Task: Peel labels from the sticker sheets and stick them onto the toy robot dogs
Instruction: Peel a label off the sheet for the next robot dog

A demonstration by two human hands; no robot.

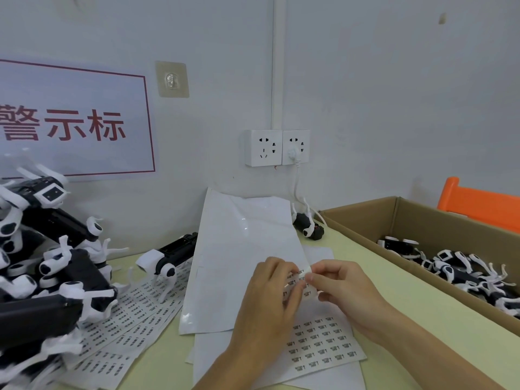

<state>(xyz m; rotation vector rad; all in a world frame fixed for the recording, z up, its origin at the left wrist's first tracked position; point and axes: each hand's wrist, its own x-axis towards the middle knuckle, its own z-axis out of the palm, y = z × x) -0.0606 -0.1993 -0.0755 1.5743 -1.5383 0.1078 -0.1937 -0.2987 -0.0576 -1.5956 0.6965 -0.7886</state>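
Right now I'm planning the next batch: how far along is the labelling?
Looks done: several dogs lie in the box, though their labels can't be made out. In hand: the right hand pinches a label off the sheet; the left hand rests on that sheet. Left: a large pile of dogs, one more dog beside it, and many unpeeled labels.
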